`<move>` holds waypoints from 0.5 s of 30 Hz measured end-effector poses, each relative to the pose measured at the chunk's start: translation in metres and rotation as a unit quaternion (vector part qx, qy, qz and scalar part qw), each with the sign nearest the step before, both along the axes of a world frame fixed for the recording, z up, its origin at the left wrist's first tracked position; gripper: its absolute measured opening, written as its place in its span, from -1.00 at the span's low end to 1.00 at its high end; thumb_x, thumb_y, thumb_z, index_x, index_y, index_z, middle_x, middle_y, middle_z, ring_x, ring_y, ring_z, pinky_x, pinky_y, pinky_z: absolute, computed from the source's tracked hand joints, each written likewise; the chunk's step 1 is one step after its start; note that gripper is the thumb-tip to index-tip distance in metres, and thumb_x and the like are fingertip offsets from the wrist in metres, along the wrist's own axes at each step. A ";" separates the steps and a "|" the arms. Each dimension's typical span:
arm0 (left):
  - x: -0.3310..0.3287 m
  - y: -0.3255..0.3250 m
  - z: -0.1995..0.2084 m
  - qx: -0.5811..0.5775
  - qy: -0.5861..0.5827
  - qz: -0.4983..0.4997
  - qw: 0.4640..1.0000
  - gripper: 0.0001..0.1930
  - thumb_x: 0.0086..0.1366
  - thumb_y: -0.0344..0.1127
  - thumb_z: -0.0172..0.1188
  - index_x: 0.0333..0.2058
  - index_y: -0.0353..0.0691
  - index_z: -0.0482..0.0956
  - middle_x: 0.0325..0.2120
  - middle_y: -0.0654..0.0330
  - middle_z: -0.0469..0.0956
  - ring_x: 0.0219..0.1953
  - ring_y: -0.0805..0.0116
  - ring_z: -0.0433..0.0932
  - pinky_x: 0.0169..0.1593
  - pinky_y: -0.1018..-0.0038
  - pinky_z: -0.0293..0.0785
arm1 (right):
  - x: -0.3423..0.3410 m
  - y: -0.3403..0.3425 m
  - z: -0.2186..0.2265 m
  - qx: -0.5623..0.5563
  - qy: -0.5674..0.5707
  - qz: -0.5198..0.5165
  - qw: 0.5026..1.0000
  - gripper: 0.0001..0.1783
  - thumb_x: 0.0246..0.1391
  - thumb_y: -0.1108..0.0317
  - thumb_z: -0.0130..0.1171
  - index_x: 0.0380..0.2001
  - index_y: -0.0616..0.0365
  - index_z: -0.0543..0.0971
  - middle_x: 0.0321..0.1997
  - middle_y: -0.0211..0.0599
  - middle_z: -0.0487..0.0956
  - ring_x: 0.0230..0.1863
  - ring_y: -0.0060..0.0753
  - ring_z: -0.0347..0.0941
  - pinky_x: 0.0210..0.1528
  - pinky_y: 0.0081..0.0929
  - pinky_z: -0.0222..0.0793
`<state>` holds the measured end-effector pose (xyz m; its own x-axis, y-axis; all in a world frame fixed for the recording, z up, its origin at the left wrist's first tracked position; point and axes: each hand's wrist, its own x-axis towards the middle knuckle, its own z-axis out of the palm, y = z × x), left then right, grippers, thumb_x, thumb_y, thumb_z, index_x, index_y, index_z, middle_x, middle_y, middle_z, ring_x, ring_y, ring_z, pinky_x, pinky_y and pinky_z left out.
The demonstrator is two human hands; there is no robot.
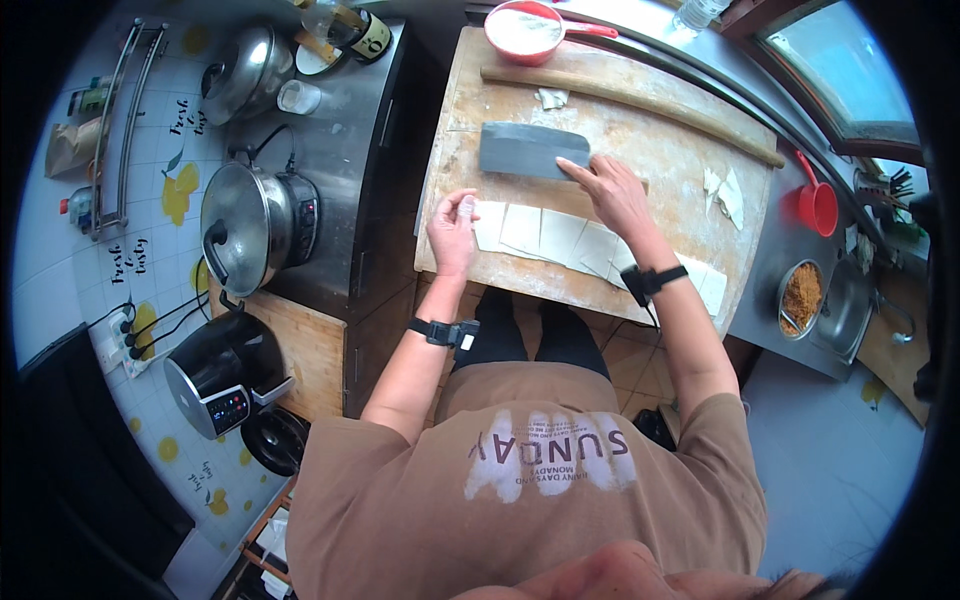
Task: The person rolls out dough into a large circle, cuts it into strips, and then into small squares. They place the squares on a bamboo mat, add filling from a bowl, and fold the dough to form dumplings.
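Note:
My right hand (615, 195) is closed round the handle of a wide-bladed cleaver (525, 150), its index finger stretched along the blade. The cleaver lies nearly level over the floury wooden board (640, 130), beyond a row of cut dough sheets (560, 238). These pale, flat pieces run along the board's near edge, partly overlapping. At the row's left end is my left hand (452, 235), its fingers curled in beside the first piece. Whether dough is between those fingers I cannot tell. Dough scraps (730, 198) lie at the right and a small scrap (551, 98) lies beyond the blade.
A long rolling pin (640, 105) crosses the board's far side. At its far left corner stands a red strainer-like bowl of flour (523, 35). Right of the board are a red ladle (817, 205), a bowl of orange-brown filling (802, 295) and a sink (845, 315). Lidded pans (245, 225) stand left.

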<state>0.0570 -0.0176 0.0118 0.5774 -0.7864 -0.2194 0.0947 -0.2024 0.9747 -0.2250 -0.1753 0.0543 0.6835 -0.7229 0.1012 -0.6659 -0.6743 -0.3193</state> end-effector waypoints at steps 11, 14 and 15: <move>-0.050 0.011 -0.007 0.046 0.090 -0.058 0.993 -0.81 0.70 -0.35 0.28 0.13 -0.26 0.75 -0.14 0.30 0.78 -0.25 0.63 0.66 -0.20 0.63 0.54 | 0.059 -0.086 -0.047 -0.002 -0.096 -0.131 0.987 -0.52 0.39 0.39 0.38 0.32 -0.19 0.76 -0.08 -0.23 0.72 0.05 -0.05 0.71 0.05 -0.06 0.66; -0.054 0.015 -0.004 0.086 0.124 -0.097 0.984 -0.81 0.70 -0.36 0.28 0.14 -0.25 0.76 -0.12 0.30 0.77 -0.23 0.65 0.64 -0.19 0.64 0.53 | 0.072 -0.108 -0.059 -0.056 -0.070 -0.113 0.990 -0.60 0.33 0.40 0.34 0.20 -0.15 0.78 -0.07 -0.23 0.68 0.01 -0.06 0.70 0.02 -0.08 0.69; -0.055 0.015 -0.003 0.078 0.125 -0.116 0.982 -0.81 0.70 -0.36 0.28 0.14 -0.25 0.76 -0.11 0.29 0.77 -0.23 0.64 0.64 -0.19 0.64 0.54 | 0.075 -0.113 -0.063 -0.063 -0.052 -0.112 0.990 -0.61 0.32 0.43 0.31 0.16 -0.14 0.79 -0.07 -0.23 0.67 0.01 -0.06 0.70 0.03 -0.09 0.69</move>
<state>0.0020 -0.0022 0.0085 0.3005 -0.8360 -0.4591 0.2603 -0.3912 0.8827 -0.1503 -0.2884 -0.0090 0.4880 -0.8328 0.2614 -0.7718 -0.5515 -0.3164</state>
